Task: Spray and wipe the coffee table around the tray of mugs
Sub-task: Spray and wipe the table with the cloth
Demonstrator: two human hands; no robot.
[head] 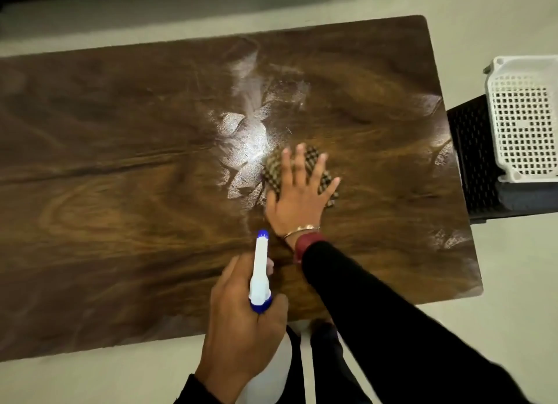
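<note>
Table [105, 177] fills the view, and everything here is placed from the cloth [273, 168], which lies right of the table's middle. Well left of the cloth the wood looks dull and dry, so I judge that half is not yet done.

Nearer you and just left of the cloth, your left hand [241, 322] wraps its fingers round the neck of the bottle [260, 270], with the nozzle aimed forward over the top. Held low and ready like that, it can give another burst without being set down.

A wet sheen [244, 141] touches the cloth's left edge and runs on beyond it. The streaks in it suggest sprayed liquid only partly spread.

On the cloth itself your right hand [297, 201] lies flat, fingers straight and fanned, gripping nothing and only pressing. The wide spread puts weight over most of the fabric so it drags evenly.

Well right of the cloth, off the table's end, a white basket [525, 119] sits on a dark stool [471, 156], likely parked there out of the way. The tray of mugs is not in view, so I cannot tell where it stands.

Next, I'd judge, you work the cloth leftward through the sheen.
</note>
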